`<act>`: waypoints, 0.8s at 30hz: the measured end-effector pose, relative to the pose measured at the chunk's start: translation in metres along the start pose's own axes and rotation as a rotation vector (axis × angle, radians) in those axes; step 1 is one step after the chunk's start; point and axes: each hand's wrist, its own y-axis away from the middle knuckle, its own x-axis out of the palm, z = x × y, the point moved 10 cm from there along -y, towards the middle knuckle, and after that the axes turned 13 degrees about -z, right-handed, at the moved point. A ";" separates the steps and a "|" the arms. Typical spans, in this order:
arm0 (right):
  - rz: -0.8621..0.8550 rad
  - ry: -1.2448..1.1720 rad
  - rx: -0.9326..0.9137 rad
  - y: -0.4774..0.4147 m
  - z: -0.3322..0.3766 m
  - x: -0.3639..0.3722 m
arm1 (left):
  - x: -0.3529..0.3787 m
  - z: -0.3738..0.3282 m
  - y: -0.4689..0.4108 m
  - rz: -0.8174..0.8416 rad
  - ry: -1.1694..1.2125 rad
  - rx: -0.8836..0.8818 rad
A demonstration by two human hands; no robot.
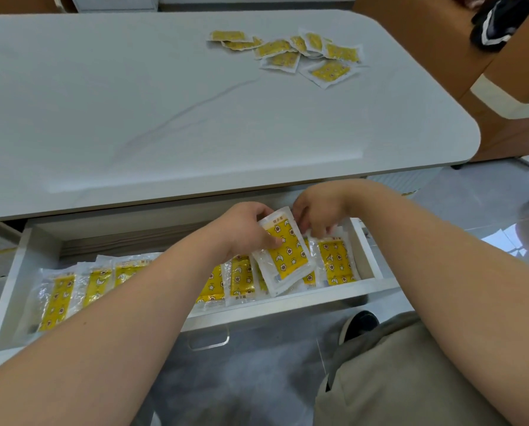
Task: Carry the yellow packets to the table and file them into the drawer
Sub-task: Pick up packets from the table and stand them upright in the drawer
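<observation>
The white drawer [26, 265] under the table stands pulled out, with a row of several yellow packets [241, 278] filed upright in it. My left hand [244, 229] grips one yellow packet [286, 253] over the drawer's right part, tilted above the row. Beside it, my right hand [318, 213] has its fingers curled down among the packets at the right end [334, 259], pinching their tops. A loose pile of several more yellow packets [291, 52] lies on the white table [165, 103] at the far right.
The drawer's metal handle [209, 341] hangs at its front. Brown cardboard boxes [518, 56] stand to the right of the table, with a black item [500, 23] on top. My knee in beige trousers [395, 379] and a dark shoe [360, 325] are below the drawer.
</observation>
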 end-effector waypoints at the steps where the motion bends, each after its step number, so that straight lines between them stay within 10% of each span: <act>1: 0.060 -0.167 0.000 0.004 0.005 0.003 | 0.002 0.003 -0.002 0.004 0.028 -0.026; 6: 0.085 -0.349 0.072 0.006 0.001 0.004 | 0.008 0.012 -0.013 -0.034 0.073 -0.071; 20: -0.087 0.443 0.187 -0.002 -0.022 0.002 | -0.024 -0.046 -0.003 -0.262 -0.230 0.341; 24: -0.025 0.220 0.079 0.028 0.013 -0.026 | -0.060 -0.069 0.005 -0.406 -0.111 0.412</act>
